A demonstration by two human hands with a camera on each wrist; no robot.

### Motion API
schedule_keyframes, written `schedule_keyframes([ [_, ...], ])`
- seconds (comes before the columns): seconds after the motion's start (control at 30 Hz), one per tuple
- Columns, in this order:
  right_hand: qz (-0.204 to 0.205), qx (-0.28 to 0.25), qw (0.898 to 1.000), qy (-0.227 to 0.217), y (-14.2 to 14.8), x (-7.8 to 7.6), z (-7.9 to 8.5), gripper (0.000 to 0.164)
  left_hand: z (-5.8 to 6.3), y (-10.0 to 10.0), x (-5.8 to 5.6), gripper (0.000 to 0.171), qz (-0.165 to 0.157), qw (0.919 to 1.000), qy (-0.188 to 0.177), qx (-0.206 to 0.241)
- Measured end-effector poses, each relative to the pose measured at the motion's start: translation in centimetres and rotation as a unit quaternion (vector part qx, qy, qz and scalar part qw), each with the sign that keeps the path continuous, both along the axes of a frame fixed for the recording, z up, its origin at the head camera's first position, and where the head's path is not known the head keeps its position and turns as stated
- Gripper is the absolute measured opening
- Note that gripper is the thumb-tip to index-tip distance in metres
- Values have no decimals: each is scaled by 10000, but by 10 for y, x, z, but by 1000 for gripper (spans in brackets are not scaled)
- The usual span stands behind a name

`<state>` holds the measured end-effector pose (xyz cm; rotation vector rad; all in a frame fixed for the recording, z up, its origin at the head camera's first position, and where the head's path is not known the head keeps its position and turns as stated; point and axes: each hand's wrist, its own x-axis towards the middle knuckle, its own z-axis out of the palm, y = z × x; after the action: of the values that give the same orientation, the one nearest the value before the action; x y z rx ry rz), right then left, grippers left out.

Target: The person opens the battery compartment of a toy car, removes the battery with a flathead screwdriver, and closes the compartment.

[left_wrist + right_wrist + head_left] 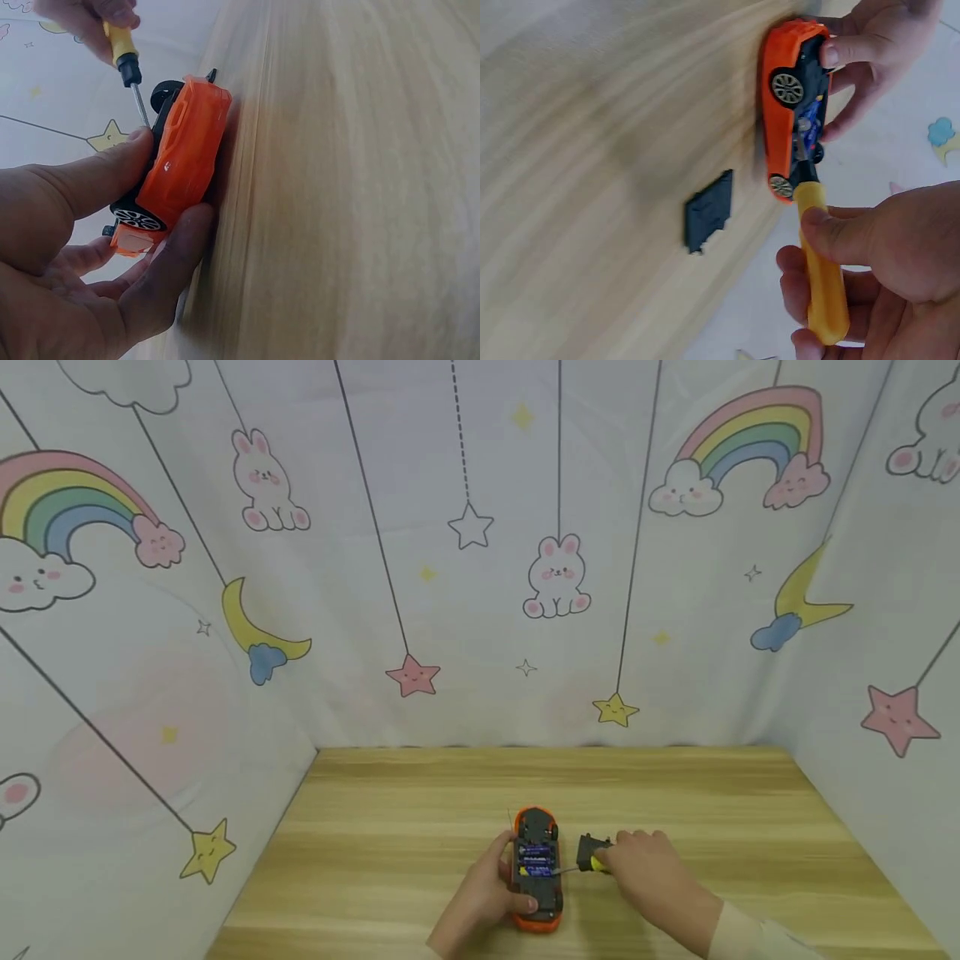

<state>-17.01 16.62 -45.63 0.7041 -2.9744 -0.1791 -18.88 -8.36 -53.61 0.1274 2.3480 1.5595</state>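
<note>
An orange toy car (pixel 538 893) lies upside down on the table, its black underside facing up. My left hand (pixel 487 887) grips it from the left, with the thumb on the underside. Blue batteries (pixel 536 861) sit side by side in the uncovered compartment in its middle. In my right hand (pixel 656 878) is a screwdriver with a yellow handle (pixel 825 281), pinched between thumb and fingers. Its metal shaft reaches the compartment's right edge, at the end of the lowest battery. A black battery cover (pixel 707 210) rests on the table near the right fingers.
The wood-grain table (pixel 390 810) is enclosed by a pale cloth backdrop (pixel 480 627) at the back and sides, printed with stars, rabbits and rainbows. A thin antenna stands up beside the car's far end.
</note>
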Motion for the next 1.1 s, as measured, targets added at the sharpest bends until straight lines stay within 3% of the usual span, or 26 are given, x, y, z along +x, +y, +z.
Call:
schedule_keyframes([
  [0.1,66,-293,9995,57,11,1,-11,30,0,0,0,109,39,9999,25,-123],
  [0.27,118,-777,9964,331,23,5,-28,33,2,1,0,109,106,9995,-1,-306],
  [0.37,14,-788,9958,470,25,8,-32,34,2,2,0,109,127,9996,-128,-210],
  [0.7,22,59,9956,936,7,19,-10,31,0,2,0,109,87,9997,-108,-195],
  [0.9,-104,320,9945,995,6,20,-1,37,1,2,1,109,37,9998,-164,-46],
  [1.1,-92,250,9946,1000,4,18,-2,42,0,2,-1,109,95,9998,-191,-62],
])
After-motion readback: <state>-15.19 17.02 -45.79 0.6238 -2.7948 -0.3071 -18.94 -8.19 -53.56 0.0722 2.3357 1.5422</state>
